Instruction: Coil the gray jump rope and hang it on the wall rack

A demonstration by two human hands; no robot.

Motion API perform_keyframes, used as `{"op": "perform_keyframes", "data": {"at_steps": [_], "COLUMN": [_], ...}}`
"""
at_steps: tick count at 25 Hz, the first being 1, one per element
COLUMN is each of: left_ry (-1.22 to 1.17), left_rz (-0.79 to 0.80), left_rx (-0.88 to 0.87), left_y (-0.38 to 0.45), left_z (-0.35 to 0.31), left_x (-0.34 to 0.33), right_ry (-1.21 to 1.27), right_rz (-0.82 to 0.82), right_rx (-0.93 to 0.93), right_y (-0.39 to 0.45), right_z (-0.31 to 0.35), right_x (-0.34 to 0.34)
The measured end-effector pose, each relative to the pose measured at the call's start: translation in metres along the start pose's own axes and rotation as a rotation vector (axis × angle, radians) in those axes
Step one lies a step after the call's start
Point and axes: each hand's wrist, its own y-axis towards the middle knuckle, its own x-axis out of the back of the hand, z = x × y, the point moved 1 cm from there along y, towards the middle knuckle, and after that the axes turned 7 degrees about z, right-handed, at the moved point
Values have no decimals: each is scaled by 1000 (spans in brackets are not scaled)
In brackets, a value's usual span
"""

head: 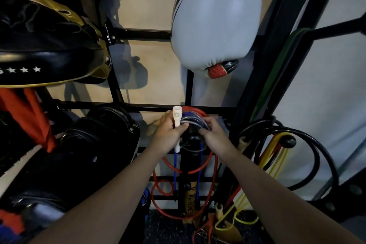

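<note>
Two hands (170, 132), one gray jump rope (195, 121)

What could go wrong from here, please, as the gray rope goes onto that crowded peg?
The peg already carries red rope and blue rope, so the gray rope coil may tangle with them or sit too near the tip and slide off. The left hand also holds the white handle; released carelessly, its weight might pull the coil loose.

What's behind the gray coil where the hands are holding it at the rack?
Behind the gray jump rope a red rope loops over the black wall rack, with a blue cord beside it. The hook's base is hidden by the left hand and right hand.
</note>
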Motion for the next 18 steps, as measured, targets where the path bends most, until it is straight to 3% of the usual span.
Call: {"op": "perform_keyframes", "data": {"at_steps": [3,7,14,18], "left_ry": [-111,-11,155,233], "left_rz": [46,156,206,271], "left_rx": [44,0,-157,-157], "left_y": [-8,-16,-21,-18], "left_z": [-6,-11,-11,-16], "left_x": [6,11,15,26], "right_ry": [-29,-29,-24,23], "right_rz": [28,65,66,59], "right_rx": [36,76,118,150], "right_y": [-11,-21,-24,-27], "right_z": [10,18,21,30], "right_x": [5,6,5,9]}}
